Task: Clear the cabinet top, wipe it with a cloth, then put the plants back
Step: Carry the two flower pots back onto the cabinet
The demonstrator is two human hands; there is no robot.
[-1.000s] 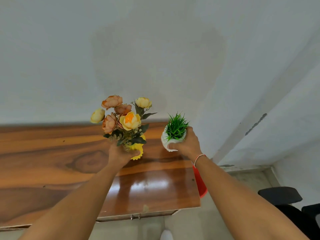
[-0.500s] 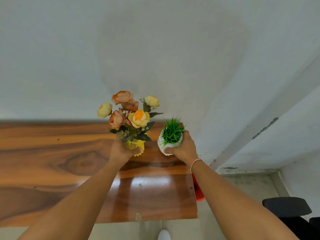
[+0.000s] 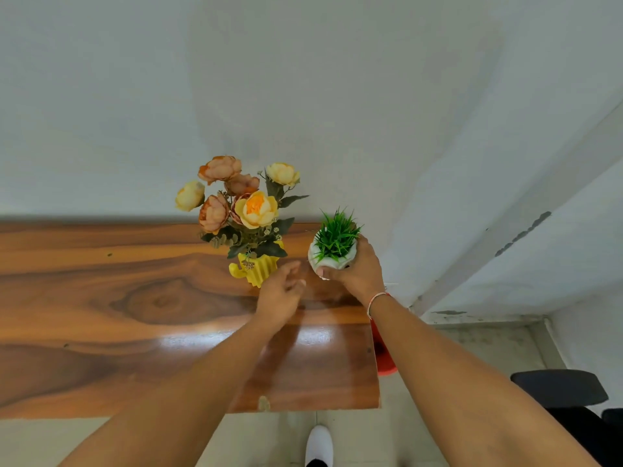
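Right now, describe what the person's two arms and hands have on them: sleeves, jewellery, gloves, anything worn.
Both forearms are bare up to the frame's edge, with no sleeves in view. The left hand wears no glove, ring or band that I can see. The right hand is also ungloved; a thin thread wristband in white and red circles its wrist. No watch shows on either wrist.

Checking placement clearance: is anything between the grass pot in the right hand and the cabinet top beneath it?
Nothing visible. The right hand grips the grass pot near the cabinet top's right rear corner; the flower vase stands apart, and the left hand is open between them.
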